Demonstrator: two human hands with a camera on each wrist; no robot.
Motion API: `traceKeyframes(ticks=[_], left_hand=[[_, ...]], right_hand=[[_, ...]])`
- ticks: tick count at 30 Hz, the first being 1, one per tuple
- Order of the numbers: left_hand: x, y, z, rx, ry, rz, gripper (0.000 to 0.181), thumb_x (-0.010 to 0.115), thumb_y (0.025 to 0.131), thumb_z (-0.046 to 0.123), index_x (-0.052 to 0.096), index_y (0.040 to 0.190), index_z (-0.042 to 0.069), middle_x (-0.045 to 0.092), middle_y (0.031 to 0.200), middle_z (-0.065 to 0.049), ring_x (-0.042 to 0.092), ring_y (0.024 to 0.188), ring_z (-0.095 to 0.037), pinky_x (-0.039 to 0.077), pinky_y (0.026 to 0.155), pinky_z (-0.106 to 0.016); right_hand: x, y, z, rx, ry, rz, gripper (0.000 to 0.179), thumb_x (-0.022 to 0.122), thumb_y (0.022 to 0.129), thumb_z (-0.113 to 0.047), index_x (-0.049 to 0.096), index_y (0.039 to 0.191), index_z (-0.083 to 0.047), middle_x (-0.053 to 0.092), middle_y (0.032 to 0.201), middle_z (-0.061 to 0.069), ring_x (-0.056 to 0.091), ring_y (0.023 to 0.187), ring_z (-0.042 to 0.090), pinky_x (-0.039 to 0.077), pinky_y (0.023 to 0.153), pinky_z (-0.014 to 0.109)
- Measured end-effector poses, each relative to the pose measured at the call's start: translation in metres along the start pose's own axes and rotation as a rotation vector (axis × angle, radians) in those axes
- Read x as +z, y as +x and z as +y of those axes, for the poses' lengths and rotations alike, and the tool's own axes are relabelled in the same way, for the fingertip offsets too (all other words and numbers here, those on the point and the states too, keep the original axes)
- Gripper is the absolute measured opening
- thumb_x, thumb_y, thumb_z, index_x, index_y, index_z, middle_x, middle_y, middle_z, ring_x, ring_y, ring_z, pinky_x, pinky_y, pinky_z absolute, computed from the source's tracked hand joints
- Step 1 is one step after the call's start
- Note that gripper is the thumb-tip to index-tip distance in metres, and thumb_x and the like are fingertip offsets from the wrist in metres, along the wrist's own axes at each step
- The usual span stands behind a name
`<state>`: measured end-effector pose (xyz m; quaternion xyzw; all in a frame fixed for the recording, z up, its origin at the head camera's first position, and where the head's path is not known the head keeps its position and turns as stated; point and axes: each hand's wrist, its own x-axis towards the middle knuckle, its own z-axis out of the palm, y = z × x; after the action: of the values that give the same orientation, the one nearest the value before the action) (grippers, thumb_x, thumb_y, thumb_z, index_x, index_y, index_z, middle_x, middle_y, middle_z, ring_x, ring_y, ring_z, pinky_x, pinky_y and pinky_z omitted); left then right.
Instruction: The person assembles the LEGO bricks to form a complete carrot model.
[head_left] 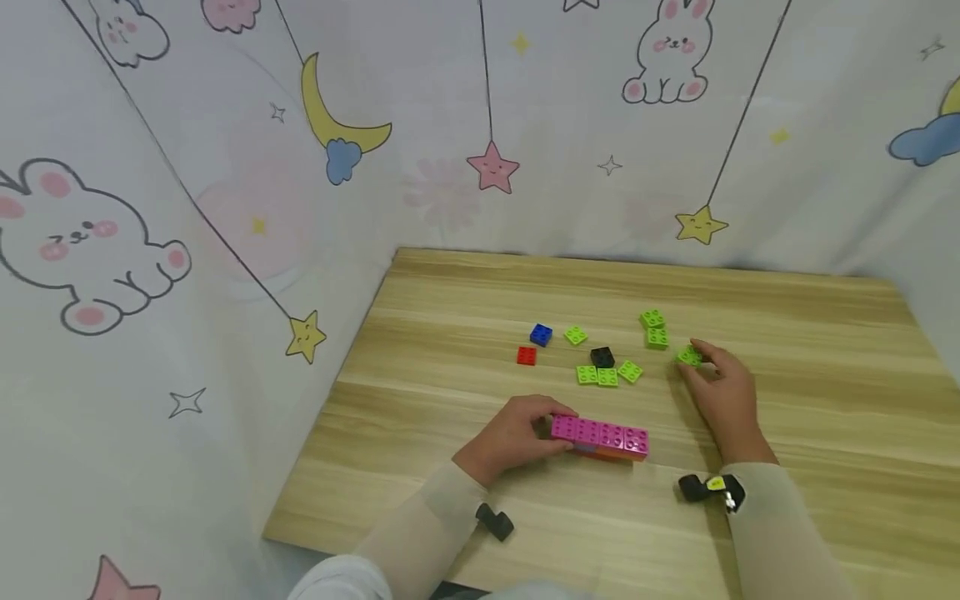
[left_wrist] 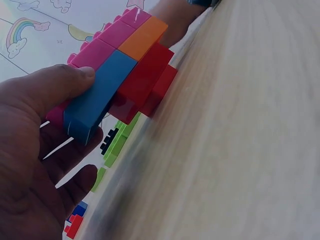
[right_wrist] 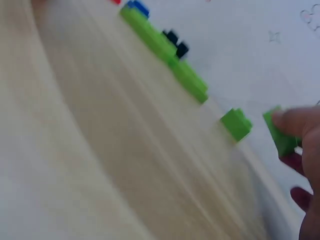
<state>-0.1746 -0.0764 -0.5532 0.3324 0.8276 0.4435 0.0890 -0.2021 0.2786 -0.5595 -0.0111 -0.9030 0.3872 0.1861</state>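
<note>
Head: left grip (head_left: 519, 433) pinches 1 stack (head_left: 600, 435), right grip (head_left: 723, 396) 1 of 7 green bricks (head_left: 689, 357); 3 others (head_left: 602, 357), wooden bench (head_left: 840, 375), printed cloth (head_left: 570, 208)!

Left hand (head_left: 517, 437) and right hand (head_left: 726, 400) are bare. Left sleeve (head_left: 416, 521) and right sleeve (head_left: 780, 525) are plain beige, long, ending at the wrists. Left wrist camera (head_left: 495, 522): small, black, stubby. Right wrist camera (head_left: 693, 488): black, rounded, has a yellow label (head_left: 716, 483). White fabric (head_left: 341, 579) covers the left arm's near part.

Wood-grain tbl (head_left: 420, 350) carries blue brick (head_left: 541, 335) nr red brick (head_left: 527, 356), blk brick (head_left: 602, 357) just behind lime-grn pair (head_left: 587, 375), plus more lime-grn bricks (head_left: 630, 372).
</note>
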Motion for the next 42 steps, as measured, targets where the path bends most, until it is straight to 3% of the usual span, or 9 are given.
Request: traceKeyframes(ticks=[3,6,10,13,19,34,42], left_hand=[[0.002,0.001,0.0,-0.022,0.0,-0.001,0.037,0.084,0.089,0.03,0.073,0.124,0.029,0.069,0.116,0.021,0.06,0.099,0.0,0.052,0.089,-0.022],[0.002,0.002,0.0,-0.027,0.015,0.005,0.037,0.084,0.089,0.031,0.072,0.124,0.03,0.068,0.115,0.021,0.06,0.098,-0.001,0.053,0.087,-0.021],[0.001,0.004,0.0,-0.018,0.027,0.013,0.037,0.085,0.089,0.029,0.072,0.124,0.029,0.068,0.114,0.021,0.06,0.097,-0.001,0.052,0.088,-0.021],[0.001,0.004,0.0,-0.009,0.018,0.017,0.038,0.085,0.088,0.027,0.073,0.124,0.028,0.069,0.113,0.02,0.06,0.096,-0.001,0.053,0.087,-0.021],[0.001,0.002,-0.001,0.004,-0.02,0.021,0.037,0.086,0.088,0.026,0.073,0.123,0.027,0.07,0.111,0.019,0.06,0.093,-0.003,0.053,0.083,-0.022],[-0.001,0.004,0.0,-0.013,-0.035,0.017,0.035,0.086,0.087,0.027,0.075,0.121,0.028,0.069,0.11,0.021,0.061,0.093,-0.005,0.054,0.084,-0.023],[-0.002,0.002,0.002,-0.051,-0.056,0.009,0.036,0.086,0.087,0.03,0.076,0.121,0.027,0.071,0.114,0.019,0.06,0.096,-0.002,0.054,0.085,-0.023]], right_hand=[[-0.009,-0.024,-0.023,-0.063,0.08,0.004,0.04,0.081,0.091,-0.014,0.072,0.13,-0.009,0.072,0.124,0.013,0.061,0.112,0.011,0.046,0.097,0.027],[-0.015,-0.045,-0.047,-0.267,0.138,-0.036,0.043,0.088,0.08,-0.002,0.077,0.12,-0.01,0.075,0.116,0.008,0.059,0.11,-0.006,0.043,0.096,0.012],[-0.018,-0.059,-0.07,-0.517,0.255,-0.139,0.054,0.091,0.064,0.008,0.079,0.114,-0.008,0.078,0.11,0.006,0.064,0.111,-0.002,0.041,0.103,0.014],[-0.016,-0.064,-0.078,-0.588,0.256,-0.197,0.054,0.092,0.063,0.006,0.08,0.114,-0.011,0.078,0.109,0.003,0.067,0.107,0.005,0.039,0.104,0.017],[-0.01,-0.067,-0.075,-0.605,0.137,-0.216,0.051,0.093,0.066,-0.002,0.08,0.114,-0.016,0.078,0.111,-0.002,0.069,0.103,0.014,0.035,0.104,0.014],[-0.004,-0.067,-0.08,-0.64,0.077,-0.214,0.042,0.091,0.068,-0.008,0.08,0.108,-0.01,0.078,0.11,0.002,0.07,0.097,0.02,0.044,0.086,0.028],[0.002,-0.072,-0.073,-0.618,0.112,-0.205,0.045,0.091,0.068,-0.004,0.08,0.111,-0.009,0.078,0.112,0.003,0.069,0.101,0.018,0.038,0.1,0.021]])
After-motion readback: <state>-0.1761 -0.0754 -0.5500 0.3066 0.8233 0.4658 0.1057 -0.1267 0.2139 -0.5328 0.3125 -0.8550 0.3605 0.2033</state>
